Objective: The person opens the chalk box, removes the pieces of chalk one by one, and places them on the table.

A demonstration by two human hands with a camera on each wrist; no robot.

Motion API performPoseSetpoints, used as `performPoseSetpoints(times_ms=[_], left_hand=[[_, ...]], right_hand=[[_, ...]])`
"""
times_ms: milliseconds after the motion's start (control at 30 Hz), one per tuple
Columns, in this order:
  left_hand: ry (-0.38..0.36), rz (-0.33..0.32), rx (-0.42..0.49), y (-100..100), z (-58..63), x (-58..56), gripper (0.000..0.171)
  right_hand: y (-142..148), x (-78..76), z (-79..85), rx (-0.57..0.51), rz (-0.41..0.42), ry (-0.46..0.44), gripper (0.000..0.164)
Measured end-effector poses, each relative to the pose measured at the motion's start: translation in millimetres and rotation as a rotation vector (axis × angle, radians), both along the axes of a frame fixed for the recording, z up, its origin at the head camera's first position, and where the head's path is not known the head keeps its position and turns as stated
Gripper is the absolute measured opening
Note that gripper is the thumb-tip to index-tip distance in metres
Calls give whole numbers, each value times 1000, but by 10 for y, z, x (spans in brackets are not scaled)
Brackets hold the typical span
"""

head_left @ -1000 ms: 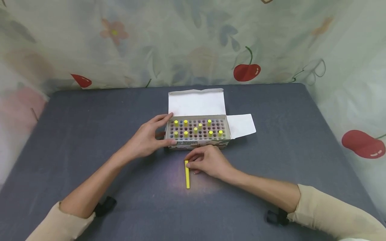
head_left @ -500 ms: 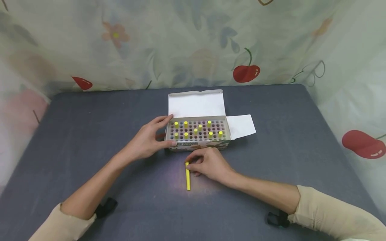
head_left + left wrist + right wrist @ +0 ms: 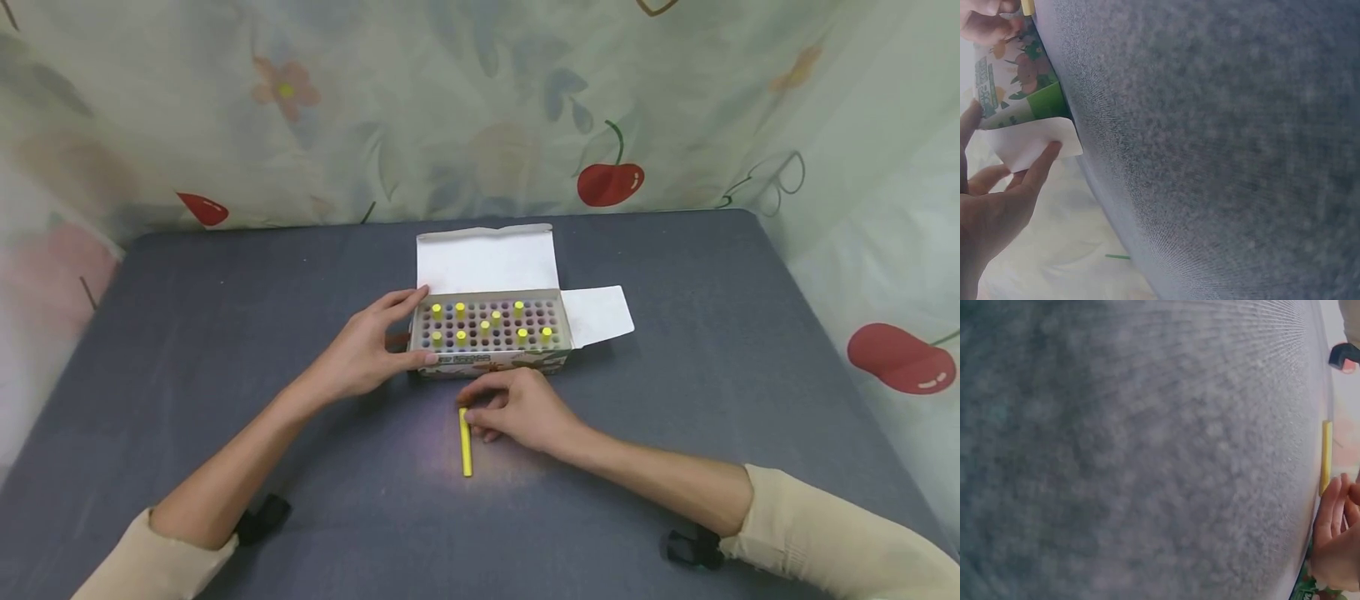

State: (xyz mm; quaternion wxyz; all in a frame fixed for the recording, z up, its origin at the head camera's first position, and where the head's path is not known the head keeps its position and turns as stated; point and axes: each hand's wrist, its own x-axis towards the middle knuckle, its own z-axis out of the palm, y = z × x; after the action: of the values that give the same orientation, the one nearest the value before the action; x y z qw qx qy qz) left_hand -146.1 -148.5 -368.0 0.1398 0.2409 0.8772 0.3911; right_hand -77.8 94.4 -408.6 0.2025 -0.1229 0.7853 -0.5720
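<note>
An open chalk box (image 3: 517,362) with a printed front wall stands mid-table. Its grid of holes holds several upright yellow chalk sticks (image 3: 460,310). My left hand (image 3: 363,342) grips the box's left end, thumb at the front corner and index finger at the back corner. In the left wrist view, this hand's fingers (image 3: 1044,164) lie against a white end flap (image 3: 1029,140). In front of the box, my right hand (image 3: 521,407) pinches the upper end of another yellow chalk stick (image 3: 467,454) between thumb and fingers. The right wrist view shows that chalk stick (image 3: 1326,450) beyond the fingertips.
The box's white lid (image 3: 487,260) stands raised at the back, and a white side flap (image 3: 597,313) sticks out to the right. A dark grey cloth (image 3: 225,333) covers the table. Behind it hangs a curtain (image 3: 420,108) printed with fruit and flowers.
</note>
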Motion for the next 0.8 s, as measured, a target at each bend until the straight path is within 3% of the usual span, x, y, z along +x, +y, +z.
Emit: performPoseSetpoints(times_ms=[167, 333, 633, 800], left_hand=[[5, 1, -2, -1, 2, 0, 89], [-4, 4, 4, -2, 6, 3, 89], [-9, 3, 8, 1, 8, -3, 89], [-12, 6, 0, 6, 1, -4, 90]], right_hand=[[54, -5, 75, -40, 18, -44, 22], [113, -12, 183, -81, 38, -26, 26], [248, -79, 350, -52, 27, 224, 24], [329, -132, 418, -41, 8, 307, 22]])
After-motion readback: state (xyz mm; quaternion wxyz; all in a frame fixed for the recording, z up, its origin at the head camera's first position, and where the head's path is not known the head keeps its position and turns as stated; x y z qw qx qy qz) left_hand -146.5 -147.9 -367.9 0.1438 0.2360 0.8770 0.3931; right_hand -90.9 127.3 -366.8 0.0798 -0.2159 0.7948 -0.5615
